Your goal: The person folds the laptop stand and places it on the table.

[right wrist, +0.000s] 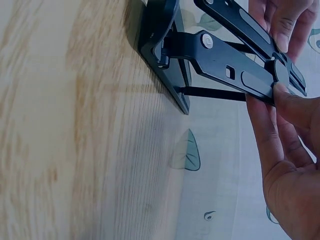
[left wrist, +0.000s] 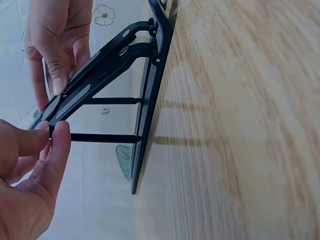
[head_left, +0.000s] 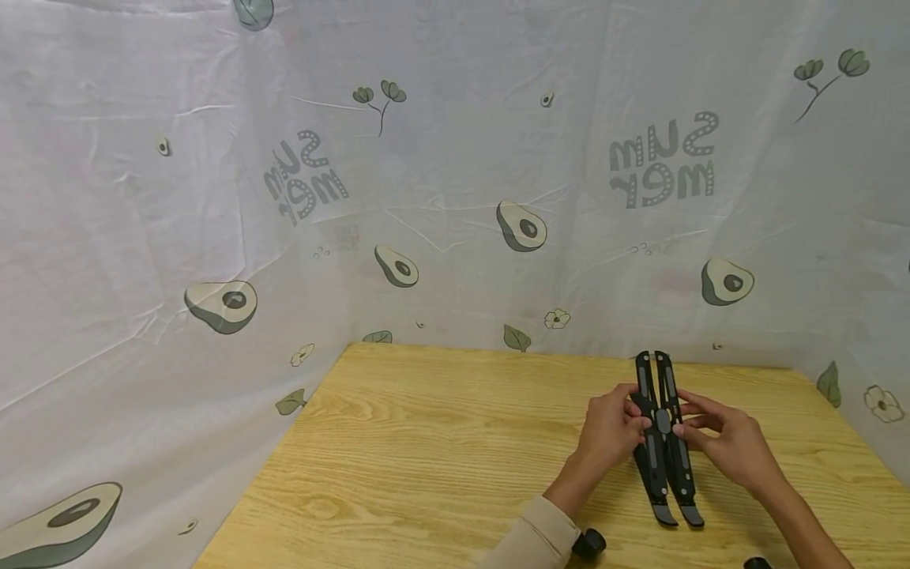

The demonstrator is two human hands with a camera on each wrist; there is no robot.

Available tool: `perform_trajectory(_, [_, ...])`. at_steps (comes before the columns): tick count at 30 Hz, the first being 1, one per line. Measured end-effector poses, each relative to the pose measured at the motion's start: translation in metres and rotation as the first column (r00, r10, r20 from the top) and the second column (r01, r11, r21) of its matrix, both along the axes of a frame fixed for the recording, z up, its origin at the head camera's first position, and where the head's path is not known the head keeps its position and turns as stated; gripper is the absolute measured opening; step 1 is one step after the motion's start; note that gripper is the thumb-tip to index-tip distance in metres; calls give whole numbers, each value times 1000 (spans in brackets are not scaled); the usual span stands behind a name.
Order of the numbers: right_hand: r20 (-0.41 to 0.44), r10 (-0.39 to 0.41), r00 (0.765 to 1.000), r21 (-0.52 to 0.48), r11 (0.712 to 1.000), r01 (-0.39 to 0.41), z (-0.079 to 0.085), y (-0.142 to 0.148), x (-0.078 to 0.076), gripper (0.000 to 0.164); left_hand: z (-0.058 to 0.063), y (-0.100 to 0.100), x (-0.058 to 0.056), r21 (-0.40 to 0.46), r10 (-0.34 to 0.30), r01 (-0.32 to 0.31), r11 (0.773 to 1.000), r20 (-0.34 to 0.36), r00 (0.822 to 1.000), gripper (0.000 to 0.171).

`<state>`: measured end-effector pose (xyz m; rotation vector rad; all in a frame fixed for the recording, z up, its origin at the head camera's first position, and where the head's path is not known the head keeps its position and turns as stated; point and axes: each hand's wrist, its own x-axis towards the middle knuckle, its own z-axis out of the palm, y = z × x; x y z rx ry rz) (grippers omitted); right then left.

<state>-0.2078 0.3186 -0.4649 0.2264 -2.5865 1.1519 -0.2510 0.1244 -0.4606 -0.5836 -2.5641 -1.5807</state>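
A black folding laptop stand (head_left: pixel 663 423) stands on the wooden table, its two upper arms raised at a slant above the base bars. Thin struts prop the arms up in the left wrist view, and a round hub (right wrist: pixel 278 71) joins them in the right wrist view. The left hand (head_left: pixel 610 424) pinches one arm near the hub between thumb and fingers. On the opposite side, the right hand (head_left: pixel 732 442) pinches the other arm at about the same height. Both front hooks (head_left: pixel 691 518) point toward the person.
The wooden table (head_left: pixel 426 442) extends to the left of the stand. A pale curtain (head_left: pixel 455 174) printed with avocados and leaves hangs behind and beside it. Small black objects show near the left sleeve (head_left: pixel 588 544) and at the bottom edge below the right forearm.
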Motion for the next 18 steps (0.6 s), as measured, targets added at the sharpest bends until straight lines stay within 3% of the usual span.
perform_trajectory(18, [9,11,1000,-4,1000,-11,-1,0,0,65,-1,7,0,-25,7,-7,1000,-14,1000,53])
